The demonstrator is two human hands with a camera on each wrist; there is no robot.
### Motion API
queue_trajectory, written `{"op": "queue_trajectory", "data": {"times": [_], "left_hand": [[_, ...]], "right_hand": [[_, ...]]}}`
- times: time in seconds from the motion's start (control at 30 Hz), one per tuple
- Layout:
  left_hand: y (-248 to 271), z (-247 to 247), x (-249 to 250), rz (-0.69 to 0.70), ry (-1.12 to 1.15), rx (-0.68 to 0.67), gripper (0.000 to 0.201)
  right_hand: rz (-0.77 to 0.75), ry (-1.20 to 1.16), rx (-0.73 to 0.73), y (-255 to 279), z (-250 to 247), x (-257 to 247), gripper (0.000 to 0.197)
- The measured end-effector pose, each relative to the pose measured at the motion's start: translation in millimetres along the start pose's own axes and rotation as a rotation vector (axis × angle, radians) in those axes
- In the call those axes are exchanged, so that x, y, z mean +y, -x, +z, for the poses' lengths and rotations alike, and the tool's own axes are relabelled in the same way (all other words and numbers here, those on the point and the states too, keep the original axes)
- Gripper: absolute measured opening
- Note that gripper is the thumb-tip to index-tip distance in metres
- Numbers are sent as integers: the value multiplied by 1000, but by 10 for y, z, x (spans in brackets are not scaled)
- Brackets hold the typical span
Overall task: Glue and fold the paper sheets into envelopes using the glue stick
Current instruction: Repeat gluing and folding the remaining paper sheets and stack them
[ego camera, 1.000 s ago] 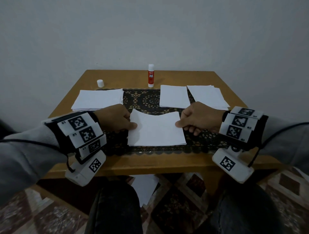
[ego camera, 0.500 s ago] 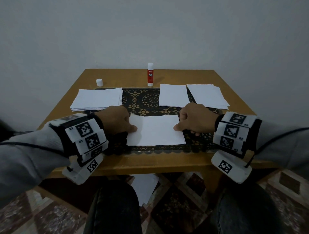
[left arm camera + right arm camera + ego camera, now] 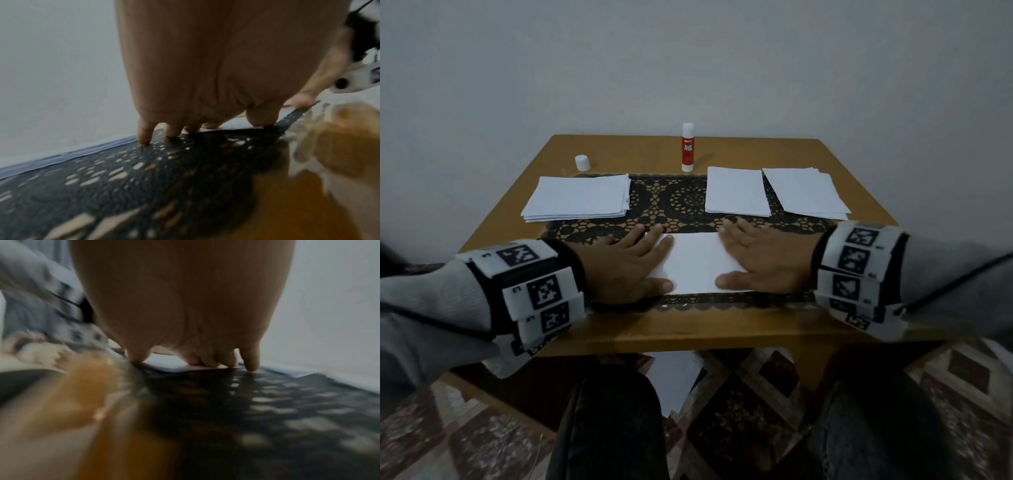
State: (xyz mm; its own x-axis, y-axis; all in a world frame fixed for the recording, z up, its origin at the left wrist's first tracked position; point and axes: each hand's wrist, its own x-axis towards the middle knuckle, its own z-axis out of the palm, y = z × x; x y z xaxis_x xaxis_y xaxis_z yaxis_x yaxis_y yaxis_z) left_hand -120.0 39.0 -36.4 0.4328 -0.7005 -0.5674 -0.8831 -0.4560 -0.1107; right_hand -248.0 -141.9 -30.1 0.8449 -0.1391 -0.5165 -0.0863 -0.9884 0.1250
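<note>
L hand (image 3: 625, 265): was a fist pinching sheet's left edge, now my fingers flat, pressing | R hand (image 3: 760, 263): same, fist to flat palm on right edge | sheet (image 3: 697, 262): far half gone, now a shorter folded strip under both palms

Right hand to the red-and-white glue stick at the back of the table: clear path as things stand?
Probably yes. The right hand lies flat and holds nothing, and the upright red-and-white glue stick stands uncovered on bare wood. Only the flat white paper sheets lie between; the hand would pass over them.
</note>
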Motion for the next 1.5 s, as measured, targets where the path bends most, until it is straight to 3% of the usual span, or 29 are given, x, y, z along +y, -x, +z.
{"op": "queue_trajectory", "data": {"times": [0.2, 0.33, 0.47, 0.6, 0.73, 0.87, 1.0, 1.13, 1.27, 1.4, 1.5], "left_hand": [[7, -16, 24, -2, 8, -9, 79], [34, -25, 54, -3, 9, -12, 80], [34, -26, 56, -15, 25, -12, 79], [32, -20, 66, -16, 25, -2, 78], [29, -18, 60, -18, 28, -6, 79], [28, -17, 63, -15, 30, 3, 79], [21, -1, 50, -13, 42, -3, 79], [15, 4, 46, -9, 42, 4, 79], [19, 5, 52, -12, 41, 5, 79], [11, 5, 52, -9, 44, 8, 78], [15, 10, 48, -5, 43, 7, 78]], "right_hand": [[-192, 13, -9, -43, -25, -205, 74], [-58, 17, 32, -123, -104, -88, 71], [-162, 13, -29, 8, 2, -137, 69], [-13, -35, -21, -12, -82, 55, 69], [-94, 4, -55, 30, -3, -21, 69], [4, -39, -24, 10, -50, 82, 67], [-82, -30, -75, 91, 26, 80, 67], [8, -75, -44, 108, -3, 214, 65], [-79, -63, -88, 137, 68, 185, 66], [6, -93, -59, 123, 35, 258, 66], [-48, -93, -97, 125, 34, 201, 69]]}}
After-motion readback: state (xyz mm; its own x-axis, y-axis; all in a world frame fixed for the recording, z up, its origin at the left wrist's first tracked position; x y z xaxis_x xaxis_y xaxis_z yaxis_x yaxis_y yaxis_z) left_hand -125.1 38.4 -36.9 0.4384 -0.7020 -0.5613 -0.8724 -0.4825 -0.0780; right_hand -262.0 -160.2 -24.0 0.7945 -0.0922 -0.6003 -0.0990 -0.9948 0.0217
